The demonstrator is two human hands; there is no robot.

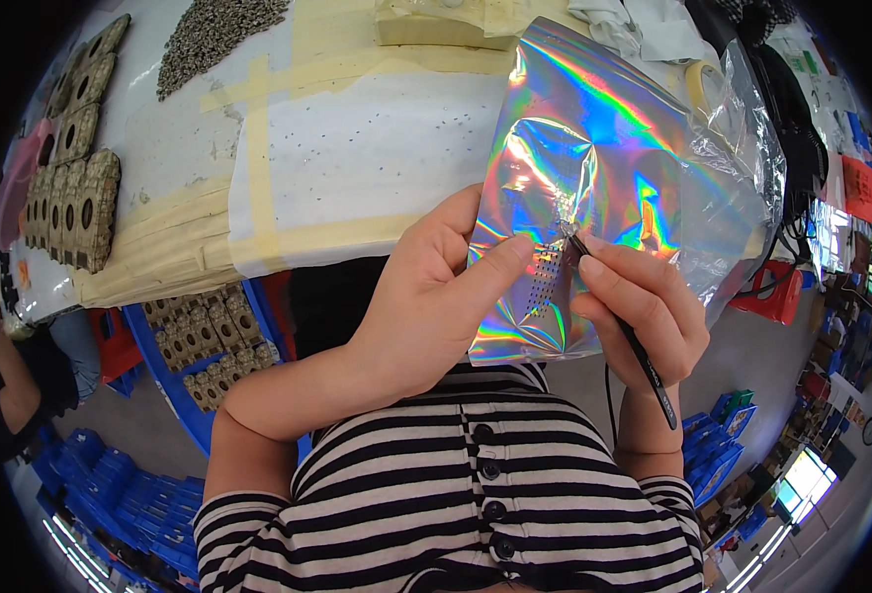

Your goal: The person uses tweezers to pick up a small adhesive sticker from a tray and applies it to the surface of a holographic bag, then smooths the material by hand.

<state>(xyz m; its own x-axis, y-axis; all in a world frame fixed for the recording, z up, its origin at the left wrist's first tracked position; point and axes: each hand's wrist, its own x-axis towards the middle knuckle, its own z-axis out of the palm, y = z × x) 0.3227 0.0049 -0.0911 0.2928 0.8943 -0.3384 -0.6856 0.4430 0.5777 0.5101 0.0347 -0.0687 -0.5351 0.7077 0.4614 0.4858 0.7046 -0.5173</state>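
My left hand (431,292) grips the left edge of a shiny rainbow-coloured film sheet or bag (594,94), its thumb lying on the front face. Just right of that thumb, rows of tiny dark dots (545,277) show on the film. Between thumb and fingers, my right hand (654,306) holds black tweezers (644,361) like a pen. Their tips meet the film at the upper end of the dotted patch. Whether the tips pinch anything is too small to make out.
White paper (347,158) with scattered tiny specks is taped to the table, behind my left hand. A heap of small grey pieces (214,40) lies farther back. Camouflage-patterned cases (75,208) stand at left, more in a blue crate (174,381) below. Crinkled see-through plastic (747,128) hangs at right.
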